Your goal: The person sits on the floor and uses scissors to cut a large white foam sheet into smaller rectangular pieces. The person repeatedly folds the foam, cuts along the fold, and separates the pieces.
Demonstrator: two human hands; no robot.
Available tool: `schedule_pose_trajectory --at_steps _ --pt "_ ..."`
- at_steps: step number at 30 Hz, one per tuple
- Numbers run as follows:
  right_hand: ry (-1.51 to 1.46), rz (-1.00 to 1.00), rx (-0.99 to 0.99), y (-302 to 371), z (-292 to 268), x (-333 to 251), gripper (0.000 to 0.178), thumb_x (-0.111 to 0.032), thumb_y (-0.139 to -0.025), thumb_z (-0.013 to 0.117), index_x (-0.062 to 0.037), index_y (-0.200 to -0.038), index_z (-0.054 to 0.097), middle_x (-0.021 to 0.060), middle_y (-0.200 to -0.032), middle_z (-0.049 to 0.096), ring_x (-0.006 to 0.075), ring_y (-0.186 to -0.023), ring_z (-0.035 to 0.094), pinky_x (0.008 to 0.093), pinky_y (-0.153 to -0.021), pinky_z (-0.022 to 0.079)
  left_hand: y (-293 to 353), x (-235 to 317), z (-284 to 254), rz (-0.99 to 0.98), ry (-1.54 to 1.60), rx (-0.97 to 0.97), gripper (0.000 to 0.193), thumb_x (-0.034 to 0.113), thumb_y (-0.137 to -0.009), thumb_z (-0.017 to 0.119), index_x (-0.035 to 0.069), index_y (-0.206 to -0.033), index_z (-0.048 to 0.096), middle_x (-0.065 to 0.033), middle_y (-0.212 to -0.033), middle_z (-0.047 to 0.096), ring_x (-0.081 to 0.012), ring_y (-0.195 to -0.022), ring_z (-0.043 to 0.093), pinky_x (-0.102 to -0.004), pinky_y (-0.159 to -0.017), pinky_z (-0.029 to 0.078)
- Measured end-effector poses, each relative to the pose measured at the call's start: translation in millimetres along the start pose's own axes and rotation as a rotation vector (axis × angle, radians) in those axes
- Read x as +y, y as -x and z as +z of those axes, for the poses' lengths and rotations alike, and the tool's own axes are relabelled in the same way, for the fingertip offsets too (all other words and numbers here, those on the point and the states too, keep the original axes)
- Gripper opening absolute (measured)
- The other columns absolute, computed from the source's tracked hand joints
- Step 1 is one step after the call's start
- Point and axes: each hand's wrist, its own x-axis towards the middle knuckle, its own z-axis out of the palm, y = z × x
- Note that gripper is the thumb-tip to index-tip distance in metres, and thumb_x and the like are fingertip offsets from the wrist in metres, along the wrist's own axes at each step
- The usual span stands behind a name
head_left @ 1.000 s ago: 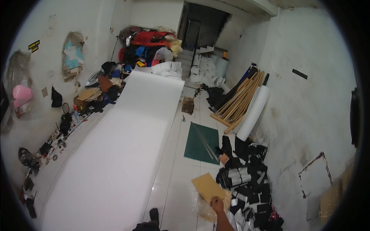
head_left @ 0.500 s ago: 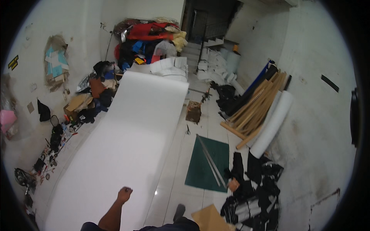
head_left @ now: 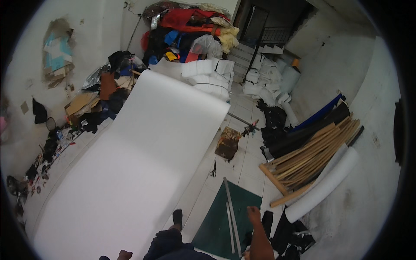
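A broad white sheet [head_left: 108, 190] stretches along the floor from a thick roll [head_left: 186, 93] at its far end. My left hand [head_left: 125, 255] is low at the bottom edge, over the near part of the sheet, fingers curled in and nothing seen in them. On the right, my right hand [head_left: 254, 214] hangs above a green cutting mat [head_left: 212, 229], loosely closed with no object showing. Two long metal rulers [head_left: 232, 216] lie on that mat, partly overlapping. Black-handled scissors [head_left: 213, 170] rest on the tiles beyond it. Neither hand touches these things.
A rusty brown block [head_left: 228, 143] stands right of the sheet. Cardboard tubes [head_left: 312, 156] and a white roll [head_left: 325, 186] lean along the right wall. Black scraps [head_left: 292, 236] lie near my right arm. Fabric heaps [head_left: 186, 34] fill the back; clutter [head_left: 50, 151] lines the left wall.
My view has shifted, with the scene now lower and further right. My left hand has dropped to the bottom edge. My right hand has come into view over the mat, and a foot has stepped forward.
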Motion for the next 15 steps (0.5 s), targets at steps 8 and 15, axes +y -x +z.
schedule_pose_trajectory --at_steps 8,15 --pt "0.115 -0.078 -0.396 -266.7 86.2 -151.5 0.038 -0.039 -0.09 0.061 -0.0007 -0.094 0.062 0.0068 -0.077 0.063 0.0162 -0.066 0.059 0.0333 -0.062 0.048 -300.6 171.2 -325.6 -0.274 0.888 0.589 0.03 0.025 -0.085 0.063 -0.002 -0.098 0.064 -0.0152 -0.089 0.066 -0.0252 -0.089 0.064 -0.0377 -0.075 0.049" --pt "0.247 -0.067 -0.49 -575.8 133.9 -256.8 0.05 -0.049 -0.089 0.057 -0.0003 -0.1 0.06 0.0104 -0.089 0.062 0.0192 -0.077 0.059 0.0351 -0.067 0.049 -386.7 318.9 -504.5 -0.324 1.29 0.724 0.026 0.022 -0.089 0.059 0.0 -0.105 0.06 -0.0054 -0.087 0.062 -0.013 -0.074 0.057 -0.028 -0.066 0.047"
